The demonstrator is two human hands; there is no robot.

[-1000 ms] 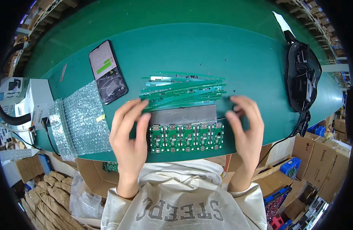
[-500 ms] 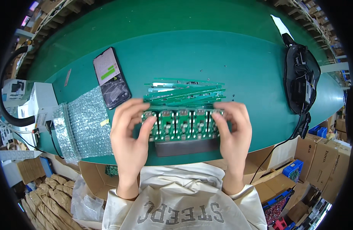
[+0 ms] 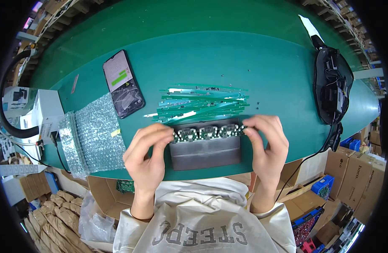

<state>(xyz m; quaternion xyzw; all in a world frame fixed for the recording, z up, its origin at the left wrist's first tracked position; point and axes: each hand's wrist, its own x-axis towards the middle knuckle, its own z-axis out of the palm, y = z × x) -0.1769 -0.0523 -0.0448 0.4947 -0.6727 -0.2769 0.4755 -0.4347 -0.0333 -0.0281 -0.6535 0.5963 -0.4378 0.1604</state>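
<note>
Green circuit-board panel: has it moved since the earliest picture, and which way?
Yes, forward: against the dark grey block, the green circuit-board panel has gone from the near half to the far half.

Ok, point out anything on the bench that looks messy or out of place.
The green strips lie crisscrossed in an untidy heap just beyond the dark block, one end jutting out leftward. A few dark crumbs lie loose on the table beyond and right of the heap, like debris.

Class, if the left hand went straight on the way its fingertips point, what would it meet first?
Probably the row of green circuit boards: the left hand points rightward along it and seems to pinch its left end, though depth is hard to judge.
</note>
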